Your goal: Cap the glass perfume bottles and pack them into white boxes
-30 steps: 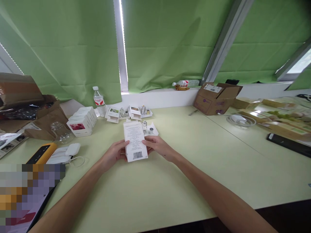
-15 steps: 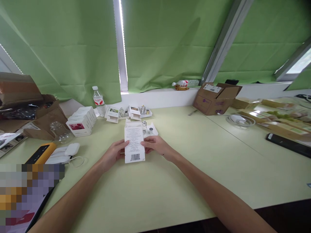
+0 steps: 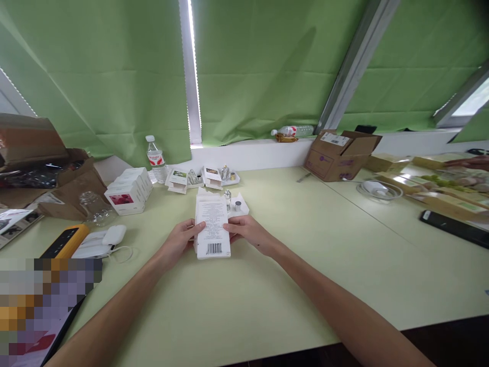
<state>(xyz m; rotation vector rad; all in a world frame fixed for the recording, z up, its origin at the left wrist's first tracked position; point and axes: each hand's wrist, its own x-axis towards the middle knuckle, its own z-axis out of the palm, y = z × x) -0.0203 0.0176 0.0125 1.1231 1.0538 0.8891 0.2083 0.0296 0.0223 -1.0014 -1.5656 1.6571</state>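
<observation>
A small white carton (image 3: 212, 211) with printed text and a barcode is held just over the table, its printed side toward me. On its left edge, my left hand (image 3: 179, 241) is closed, thumb on the front and fingers behind. The right edge is gripped by my right hand (image 3: 246, 232), thumb in front too. Just beyond the carton stands a small clear glass bottle (image 3: 228, 202) with a shiny top. Beside it, a small grey cap (image 3: 238, 206) sits on a white tray (image 3: 245, 209). Part of that tray is hidden by the carton.
Two opened white boxes (image 3: 178, 179) with small bottles lie farther back. White cartons (image 3: 125, 198), a water bottle (image 3: 155, 159) and a yellow-black device (image 3: 64, 241) are at left. A cardboard box (image 3: 336, 157) and white cable (image 3: 379, 190) are at right. Another person's hand (image 3: 471, 162) shows far right.
The carton has tilted slightly, and its left side now shows a bit more. Both my hands keep their hold. Another person's hand has come into view at the far right.
</observation>
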